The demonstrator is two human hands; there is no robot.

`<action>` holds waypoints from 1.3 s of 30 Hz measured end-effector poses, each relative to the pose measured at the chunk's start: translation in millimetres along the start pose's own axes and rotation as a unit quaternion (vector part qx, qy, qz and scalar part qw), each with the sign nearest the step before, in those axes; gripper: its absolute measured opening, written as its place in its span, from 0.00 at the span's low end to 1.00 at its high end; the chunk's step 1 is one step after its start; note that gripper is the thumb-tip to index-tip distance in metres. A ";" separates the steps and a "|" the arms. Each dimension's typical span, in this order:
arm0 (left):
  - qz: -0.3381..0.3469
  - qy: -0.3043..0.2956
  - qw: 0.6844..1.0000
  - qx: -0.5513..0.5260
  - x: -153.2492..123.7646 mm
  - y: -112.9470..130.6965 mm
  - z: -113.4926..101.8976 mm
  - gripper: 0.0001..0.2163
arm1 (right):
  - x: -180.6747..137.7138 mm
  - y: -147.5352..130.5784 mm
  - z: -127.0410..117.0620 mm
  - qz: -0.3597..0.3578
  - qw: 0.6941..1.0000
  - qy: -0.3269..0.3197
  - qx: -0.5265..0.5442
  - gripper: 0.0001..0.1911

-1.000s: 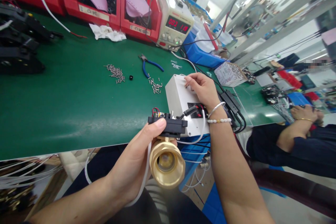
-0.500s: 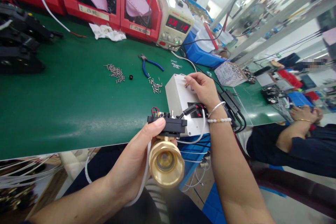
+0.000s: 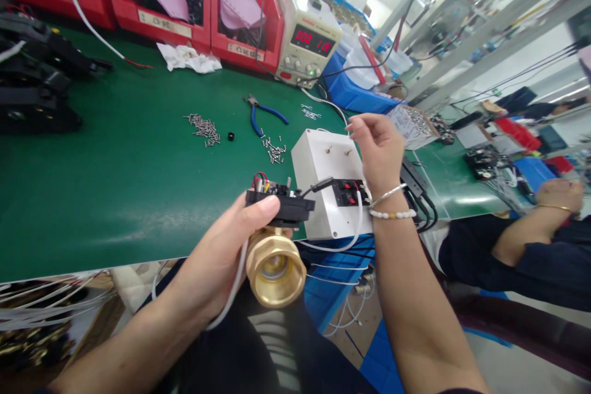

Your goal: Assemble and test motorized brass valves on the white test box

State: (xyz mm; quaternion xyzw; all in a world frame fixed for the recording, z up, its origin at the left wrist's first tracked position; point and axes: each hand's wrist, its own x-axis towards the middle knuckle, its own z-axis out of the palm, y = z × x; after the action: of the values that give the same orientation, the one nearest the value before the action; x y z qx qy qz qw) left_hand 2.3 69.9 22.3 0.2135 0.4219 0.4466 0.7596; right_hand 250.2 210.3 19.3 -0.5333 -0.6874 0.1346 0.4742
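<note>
My left hand (image 3: 231,240) is wrapped round a brass ball valve (image 3: 276,268) with a black actuator housing (image 3: 281,206) on top, thumb on the housing. The valve's round opening faces me. Small parts and red and black wires show on the housing's open top. A black probe-like lead (image 3: 318,186) runs from it to the white switch box (image 3: 318,160), which carries two small metal toggle switches (image 3: 338,151) and a black terminal block (image 3: 346,192). Just right of the toggles, my right hand (image 3: 379,151) hovers with loosely bent fingers, nothing visible in them.
Blue-handled cutters (image 3: 265,114) and small screws (image 3: 203,129) lie on the green bench (image 3: 138,197). Red bins (image 3: 161,24) and a power supply (image 3: 307,43) line the back. Black housings (image 3: 32,80) sit left. A co-worker's hands (image 3: 558,197) are at right.
My right hand has come off the toggle switches and moved right. The valve in my left hand has shifted slightly left and up. The power supply's readout has changed.
</note>
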 end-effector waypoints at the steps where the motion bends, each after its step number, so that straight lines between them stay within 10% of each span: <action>1: 0.068 0.024 0.996 0.061 3.4 2.7 -7.2 0.21 | -3.6 -9.1 -4.7 -0.012 0.999 0.039 0.009 0.20; 5: 0.264 0.203 0.862 0.383 15.8 14.7 -36.2 0.31 | -42.2 -66.2 -26.6 -0.030 0.979 -0.012 0.200 0.10; 9: 0.196 0.265 0.779 0.534 25.2 23.7 -60.1 0.35 | -113.4 -109.3 -22.8 -0.031 0.863 -0.470 0.183 0.10; 11: 0.163 0.266 0.762 0.567 29.3 25.7 -70.9 0.37 | -150.6 -110.2 -2.7 -0.048 0.841 -0.538 0.025 0.15; 19: 0.372 0.267 0.683 0.570 14.3 32.1 -83.6 0.23 | -183.4 -59.8 83.1 0.066 0.817 -0.420 -0.390 0.20; 22: 0.364 0.170 0.743 0.536 -7.1 23.7 -74.4 0.15 | -177.8 -63.9 85.9 0.065 0.818 -0.419 -0.390 0.17; 25: 0.243 -0.025 0.813 0.529 -21.4 3.2 -69.1 0.13 | -188.9 -81.7 74.6 0.055 0.808 -0.452 -0.374 0.12; 31: 0.145 -0.208 0.789 0.559 -29.7 -31.8 -68.9 0.14 | -189.9 -119.9 5.3 -0.003 0.861 -0.491 -0.132 0.16; 35: 0.126 -0.229 0.785 0.562 -44.3 -17.4 -75.9 0.21 | -166.6 -128.3 -48.0 0.033 0.928 -0.372 -0.007 0.17; 39: 0.156 -0.125 0.811 0.550 -58.0 11.2 -96.2 0.26 | -158.5 -122.1 -57.2 0.075 0.943 -0.312 0.085 0.21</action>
State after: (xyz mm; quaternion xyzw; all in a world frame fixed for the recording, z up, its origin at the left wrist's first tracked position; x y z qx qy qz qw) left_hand -97.5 20.8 3.0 0.7125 0.4594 0.2219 0.4816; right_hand 218.8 7.2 52.4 -0.4721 -0.7453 0.3870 0.2681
